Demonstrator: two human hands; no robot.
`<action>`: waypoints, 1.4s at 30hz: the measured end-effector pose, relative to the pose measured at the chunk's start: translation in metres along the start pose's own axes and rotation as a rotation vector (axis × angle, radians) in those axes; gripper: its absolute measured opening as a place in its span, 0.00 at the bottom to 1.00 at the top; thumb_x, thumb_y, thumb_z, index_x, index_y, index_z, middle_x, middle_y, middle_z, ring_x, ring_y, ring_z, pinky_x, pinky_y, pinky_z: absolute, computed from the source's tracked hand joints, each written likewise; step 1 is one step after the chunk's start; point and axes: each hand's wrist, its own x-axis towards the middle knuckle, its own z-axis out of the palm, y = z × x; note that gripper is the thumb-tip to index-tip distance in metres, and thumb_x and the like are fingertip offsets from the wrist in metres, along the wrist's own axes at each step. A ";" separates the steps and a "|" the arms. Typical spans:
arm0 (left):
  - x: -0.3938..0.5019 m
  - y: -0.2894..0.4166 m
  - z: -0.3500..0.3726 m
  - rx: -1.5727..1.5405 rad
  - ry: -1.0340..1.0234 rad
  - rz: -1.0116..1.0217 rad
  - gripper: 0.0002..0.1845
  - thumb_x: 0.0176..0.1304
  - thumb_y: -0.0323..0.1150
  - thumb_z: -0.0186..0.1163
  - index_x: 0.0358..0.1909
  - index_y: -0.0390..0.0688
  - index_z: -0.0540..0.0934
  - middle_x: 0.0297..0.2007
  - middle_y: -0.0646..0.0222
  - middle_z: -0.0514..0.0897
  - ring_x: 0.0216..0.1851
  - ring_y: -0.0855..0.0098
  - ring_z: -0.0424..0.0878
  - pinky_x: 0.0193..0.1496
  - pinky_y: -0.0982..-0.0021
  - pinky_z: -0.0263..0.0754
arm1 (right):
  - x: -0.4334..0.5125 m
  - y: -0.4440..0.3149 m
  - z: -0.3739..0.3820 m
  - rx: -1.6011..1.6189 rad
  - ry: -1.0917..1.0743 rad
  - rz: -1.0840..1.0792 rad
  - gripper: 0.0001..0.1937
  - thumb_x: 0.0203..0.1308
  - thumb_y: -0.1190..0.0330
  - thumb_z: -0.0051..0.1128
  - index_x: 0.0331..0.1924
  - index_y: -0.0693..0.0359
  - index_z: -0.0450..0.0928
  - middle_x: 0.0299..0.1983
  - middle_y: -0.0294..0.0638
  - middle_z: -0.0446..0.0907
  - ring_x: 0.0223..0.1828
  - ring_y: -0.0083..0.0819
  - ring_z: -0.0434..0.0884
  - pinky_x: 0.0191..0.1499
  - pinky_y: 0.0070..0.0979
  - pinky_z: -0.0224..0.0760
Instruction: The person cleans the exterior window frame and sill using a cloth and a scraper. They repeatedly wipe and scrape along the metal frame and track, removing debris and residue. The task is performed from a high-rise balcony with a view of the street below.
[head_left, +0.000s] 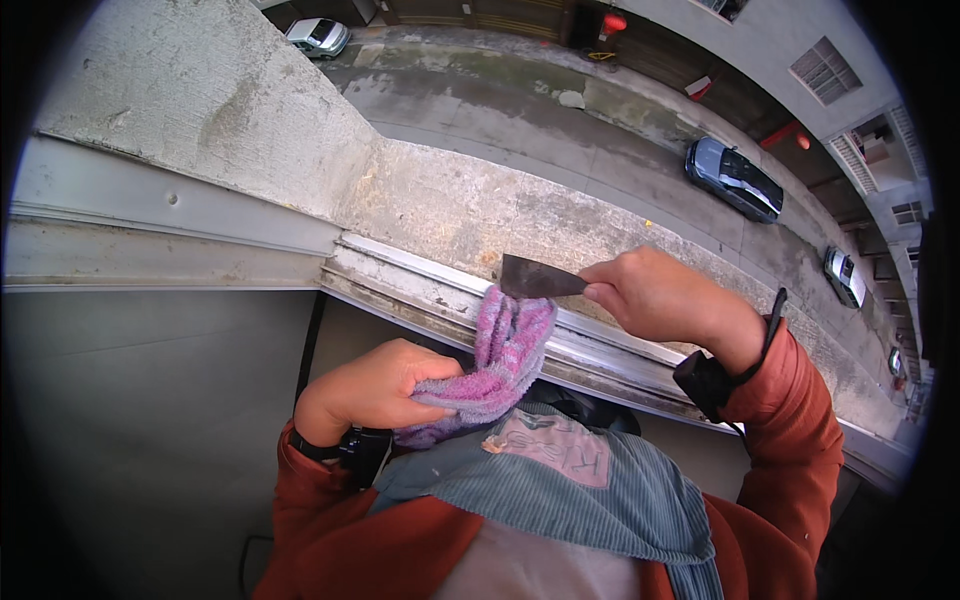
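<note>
My left hand (379, 386) is closed on a pink and grey terry cloth (510, 367), whose upper end lies over the metal window track (442, 289). In my right hand (641, 292) is a putty knife, its dark flat blade (540, 277) pointing left above the outer sill. The blade's lower edge meets or overlaps the top of the cloth; whether they touch I cannot tell. My fingers hide the knife's handle. Dirt marks the grooves of the track.
A rough concrete ledge (457, 195) runs outside the track, with a drop to a street (480, 112) with parked cars. A window frame (172, 225) and wall (157, 360) stand at left. A black device (705, 379) hangs at my right wrist.
</note>
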 end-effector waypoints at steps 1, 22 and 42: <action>-0.004 0.000 -0.003 -0.012 0.016 -0.041 0.14 0.56 0.29 0.70 0.43 0.35 0.81 0.32 0.55 0.83 0.32 0.57 0.79 0.39 0.68 0.74 | 0.014 -0.008 0.007 -0.001 0.026 -0.008 0.12 0.68 0.64 0.54 0.40 0.63 0.85 0.33 0.58 0.84 0.38 0.58 0.83 0.44 0.50 0.76; 0.077 0.037 -0.001 0.043 -0.258 0.016 0.14 0.56 0.28 0.66 0.45 0.38 0.81 0.33 0.58 0.83 0.31 0.60 0.79 0.37 0.68 0.74 | -0.150 0.043 0.018 0.099 0.119 0.293 0.10 0.68 0.65 0.56 0.39 0.63 0.81 0.29 0.57 0.82 0.33 0.60 0.81 0.38 0.48 0.74; 0.069 0.101 -0.003 -0.017 -0.025 -0.107 0.17 0.51 0.22 0.68 0.45 0.32 0.85 0.36 0.59 0.88 0.36 0.71 0.85 0.43 0.71 0.77 | -0.093 0.044 0.045 0.170 0.420 0.028 0.13 0.70 0.63 0.54 0.43 0.63 0.84 0.32 0.56 0.85 0.37 0.56 0.84 0.42 0.48 0.77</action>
